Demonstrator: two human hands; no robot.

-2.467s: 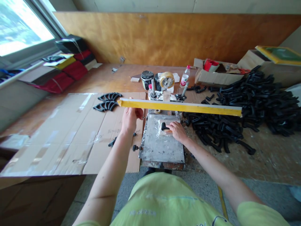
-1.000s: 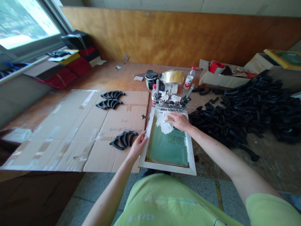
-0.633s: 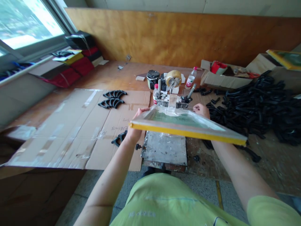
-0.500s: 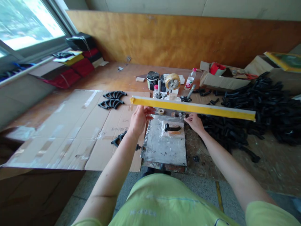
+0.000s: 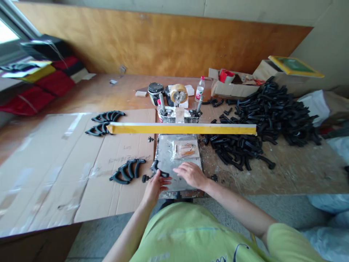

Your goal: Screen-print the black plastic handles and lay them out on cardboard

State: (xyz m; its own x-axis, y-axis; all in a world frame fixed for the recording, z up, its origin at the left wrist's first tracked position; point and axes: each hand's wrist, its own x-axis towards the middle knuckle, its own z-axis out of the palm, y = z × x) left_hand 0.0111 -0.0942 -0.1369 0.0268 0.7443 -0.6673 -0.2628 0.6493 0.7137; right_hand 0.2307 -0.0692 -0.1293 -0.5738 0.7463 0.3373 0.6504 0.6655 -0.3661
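Left hand (image 5: 156, 187): fingers clamped on black handle (image 5: 163, 174) | Black handle: at left side of metal plate (image 5: 165, 153) | Right hand (image 5: 193, 175): above plate, right of handle, fingers loosely curled, close together | Yellow-edged frame (image 5: 182, 129): raised over plate | Handle rows (image 5: 128, 171): on cardboard (image 5: 100, 193), left | Handle pile (image 5: 275, 112): right

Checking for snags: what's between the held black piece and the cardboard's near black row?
The head view shows a black knob and a cardboard strip between the held piece and that row.
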